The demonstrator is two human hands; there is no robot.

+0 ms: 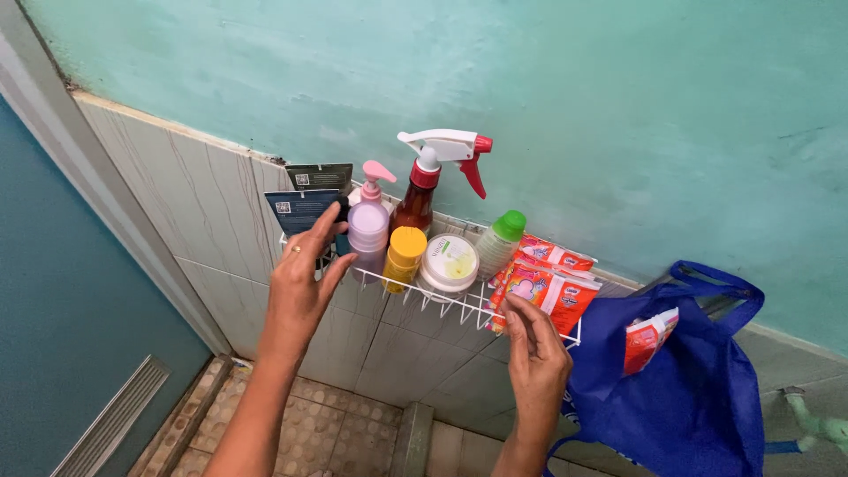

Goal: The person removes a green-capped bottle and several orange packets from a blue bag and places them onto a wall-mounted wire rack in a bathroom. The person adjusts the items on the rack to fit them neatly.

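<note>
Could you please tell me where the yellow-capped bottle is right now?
In the head view, the yellow-capped bottle stands on the wire rack, between the pink pump bottle and the round white jar.

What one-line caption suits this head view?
Left hand touches pump bottle, right hand nears red packets on white wire rack; blue bag alongside.

We see two bare forearms, no sleeves in view | left hand (299,281): a thin gold-coloured ring on one finger | right hand (536,360): no ring, no glove | neither wrist carries a watch or band
</note>
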